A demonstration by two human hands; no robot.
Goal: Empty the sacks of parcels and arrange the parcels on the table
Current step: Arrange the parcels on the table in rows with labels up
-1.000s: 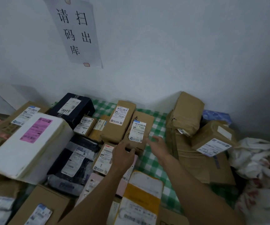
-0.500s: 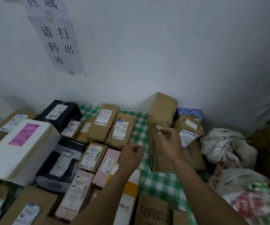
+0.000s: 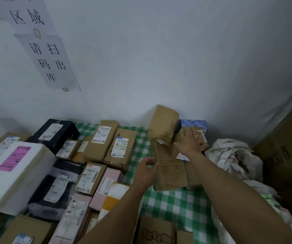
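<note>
Since 0.5 s ago the right hand (image 3: 188, 144) has gone from the front of the brown stack up to the small taped parcel (image 3: 197, 140) on top of it, and the left hand (image 3: 146, 170) has drifted right to the stack's near-left edge. Table (image 3: 182, 203), green check cloth, crowded left of both hands; bare patch below them. Big wrapped parcel (image 3: 169, 171) sits under the right hand, tilted parcel (image 3: 164, 125) just left of it. Right fingers spread over the small parcel, touching, not yet clasped; left hand open, empty. Step, likely: rearranging the stack. Next calls for closing on the small parcel and lifting clear without toppling its neighbour.
</note>
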